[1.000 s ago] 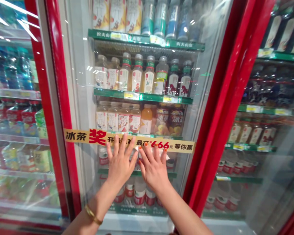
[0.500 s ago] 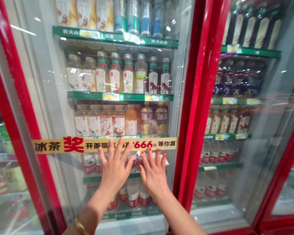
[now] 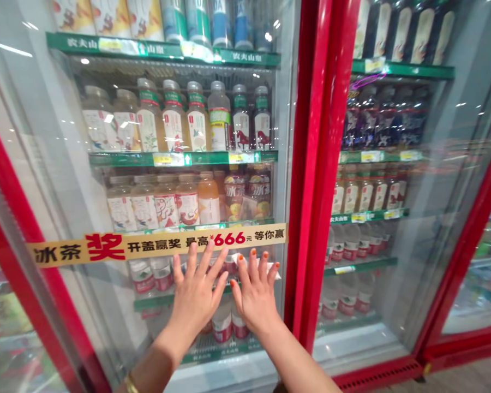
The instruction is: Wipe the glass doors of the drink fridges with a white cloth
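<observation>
My left hand (image 3: 196, 295) lies spread against the glass door (image 3: 67, 185) of a drinks fridge, its fingertips at the lower edge of a yellow promotional strip (image 3: 155, 245). Nothing shows under that hand. Beside it, my right hand (image 3: 257, 300), with orange nails, is pressed flat over a white tissue (image 3: 275, 271). Only edges of the tissue stick out past the fingers; the rest is hidden by the hand. The strip carries black and red lettering. A gold bracelet (image 3: 131, 383) circles my left wrist.
Behind the glass, bottled drinks (image 3: 172, 117) stand on green-edged shelves (image 3: 213, 158). A red door frame (image 3: 313, 180) rises to the right of my hands, with another glass-fronted fridge section beyond it. Another red frame (image 3: 20, 218) runs down the left.
Both hands have slid right across the glass relative to the strip, the tissue moving with my right hand. My left fingers now uncover lettering they had hidden. The view has shifted slightly.
</observation>
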Demonstrator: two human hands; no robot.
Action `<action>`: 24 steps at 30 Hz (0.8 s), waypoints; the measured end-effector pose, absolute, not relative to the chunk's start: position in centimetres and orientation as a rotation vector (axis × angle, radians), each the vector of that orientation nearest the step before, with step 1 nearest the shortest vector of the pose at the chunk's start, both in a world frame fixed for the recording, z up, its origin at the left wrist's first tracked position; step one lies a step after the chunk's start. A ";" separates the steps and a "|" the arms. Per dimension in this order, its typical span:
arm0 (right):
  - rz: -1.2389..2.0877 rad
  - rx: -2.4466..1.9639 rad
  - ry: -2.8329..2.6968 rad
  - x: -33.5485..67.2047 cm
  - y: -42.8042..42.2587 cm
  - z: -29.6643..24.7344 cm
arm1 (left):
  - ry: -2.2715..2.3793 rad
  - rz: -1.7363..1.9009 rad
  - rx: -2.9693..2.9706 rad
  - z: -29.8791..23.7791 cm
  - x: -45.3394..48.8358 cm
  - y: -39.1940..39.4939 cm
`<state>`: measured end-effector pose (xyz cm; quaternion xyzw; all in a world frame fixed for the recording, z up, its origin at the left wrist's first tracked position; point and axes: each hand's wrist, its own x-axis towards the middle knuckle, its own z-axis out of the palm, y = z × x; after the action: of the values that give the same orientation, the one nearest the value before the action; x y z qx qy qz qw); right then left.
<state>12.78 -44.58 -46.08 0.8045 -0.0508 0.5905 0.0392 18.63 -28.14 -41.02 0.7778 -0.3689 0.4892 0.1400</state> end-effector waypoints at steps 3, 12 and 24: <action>1.810 2.520 -0.196 13.6 -45.5 -40.0 | -0.990 1.420 2.232 -37.5 18.9 -27.9; 1.803 2.552 -0.234 13.6 -43.2 -42.6 | -0.699 1.459 2.132 -34.9 20.7 -24.0; 1.709 2.463 -0.208 16.4 -41.8 -34.3 | -0.786 1.590 2.157 -35.8 23.5 -20.8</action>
<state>16.37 -41.84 -34.26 0.8176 -0.0691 0.5675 0.0683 23.50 -20.75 -35.82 0.7606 -0.2773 0.5608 0.1737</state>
